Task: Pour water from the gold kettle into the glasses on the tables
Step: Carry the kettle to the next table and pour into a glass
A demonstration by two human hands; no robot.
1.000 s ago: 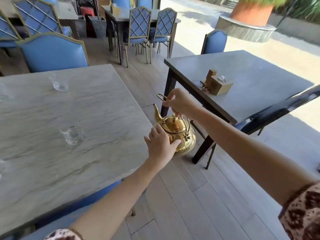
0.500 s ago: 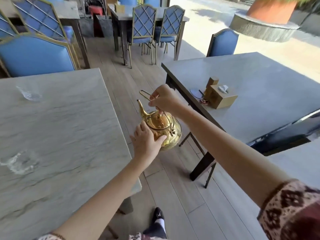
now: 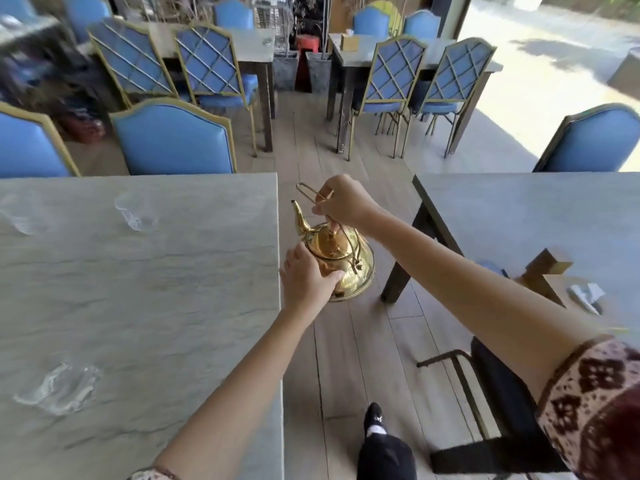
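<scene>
The gold kettle (image 3: 337,261) hangs upright in the aisle between two tables, spout pointing away from me. My right hand (image 3: 341,202) grips its wire handle from above. My left hand (image 3: 308,277) presses against the kettle's left side, thumb on the body. On the grey marble table (image 3: 173,306) to my left stand clear glasses, blurred: one (image 3: 135,214) near the far edge, one (image 3: 19,214) at the far left, one (image 3: 60,386) closer to me.
A second grey table (image 3: 519,216) stands on the right with a wooden napkin box (image 3: 543,275) and tissue on it. Blue chairs (image 3: 173,140) line the far sides. A dark chair (image 3: 495,403) sits beside my right arm. My foot (image 3: 374,419) is on the plank floor.
The view has swung left and up along the aisle, bringing the far tables and chairs into sight. Both hands keep their hold on the kettle, which stays between the two tables.
</scene>
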